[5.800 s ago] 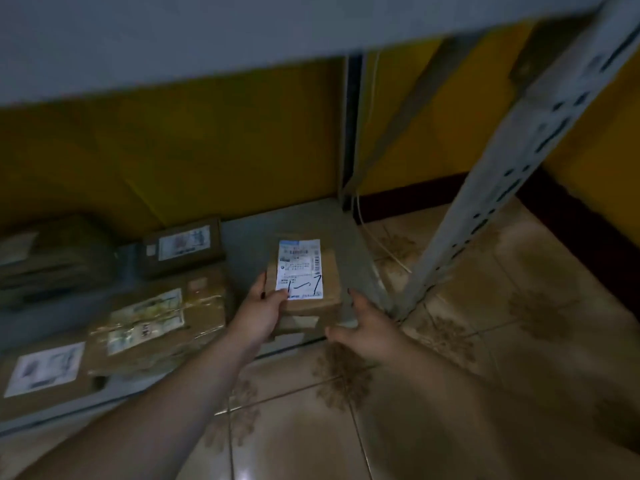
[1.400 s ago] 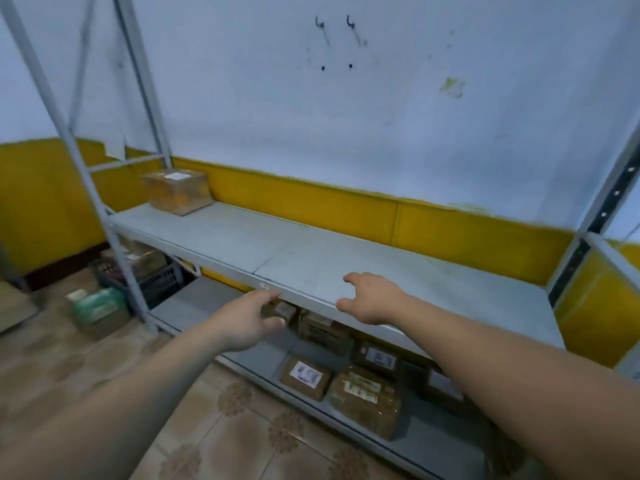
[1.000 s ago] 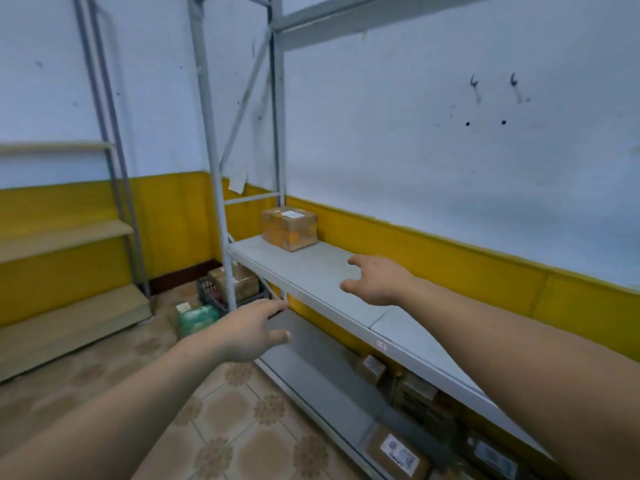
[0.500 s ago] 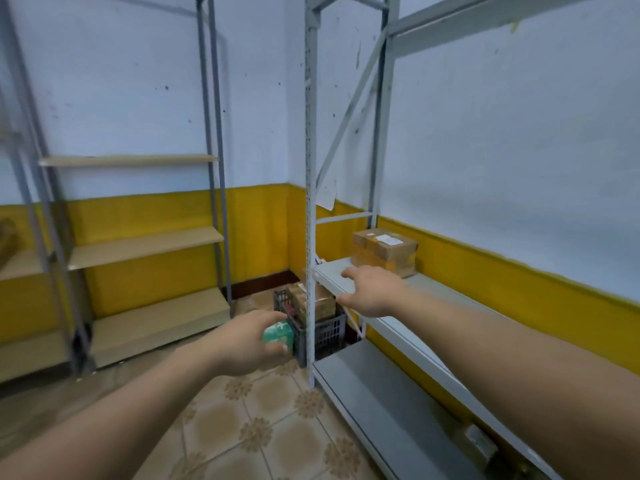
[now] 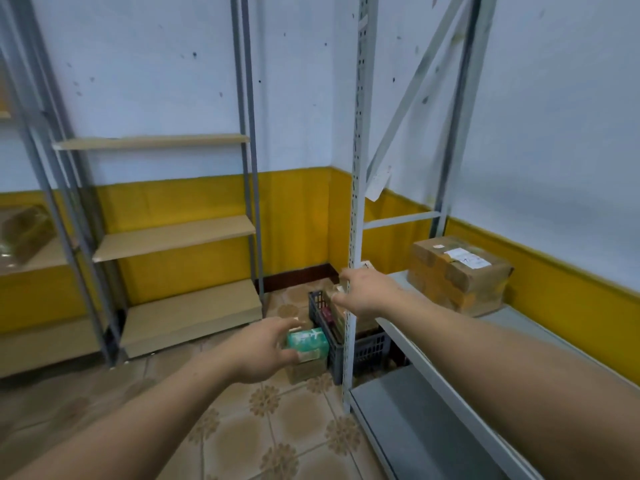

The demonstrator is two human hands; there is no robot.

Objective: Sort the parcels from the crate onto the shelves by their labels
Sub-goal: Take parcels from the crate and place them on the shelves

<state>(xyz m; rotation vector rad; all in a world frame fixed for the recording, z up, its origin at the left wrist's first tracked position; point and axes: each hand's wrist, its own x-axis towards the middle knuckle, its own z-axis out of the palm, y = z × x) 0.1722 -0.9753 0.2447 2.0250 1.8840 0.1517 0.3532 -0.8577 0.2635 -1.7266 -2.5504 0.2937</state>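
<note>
Tiled floor, yellow-banded walls, racking on both sides. Crate (image 5: 349,336) — dark slatted plastic — is sitting on the floor at roughly 12 o'clock from the person, tucked against the perforated grey upright (image 5: 356,202) of the metal rack. Parcels are showing inside it; how many, can't tell. Teal-wrapped parcel (image 5: 307,341) is resting on a small cardboard box (image 5: 306,367) just outside the crate, at its 9 o'clock.

Left hand (image 5: 263,351) is reaching toward that teal parcel, fingers spread and slightly curled, holding nothing; it is overlapping the parcel's edge in view, contact not clear. Right hand (image 5: 369,292) is stretching out above the crate near the upright, fingers apart, also carrying nothing.

Outward: one taped brown carton (image 5: 457,273) with a white label is sitting at the far end of the grey metal shelf (image 5: 519,327) at about 2 o'clock. Wooden shelves (image 5: 173,233) at 10 o'clock are looking bare; a wrapped bundle (image 5: 24,233) is lying on another rack at 9 o'clock.

Judgement: this is the fetch step — going for the next parcel.

- Close the distance before grabbing; both arms are near full stretch.
- Take one parcel with both hands, label face up, so it reads without re-gripping.
- Right hand should be clearing the upright on the way down — it is easy to knock.
- Teal wrap is probably slick; grip the edges, not the flat face.
</note>
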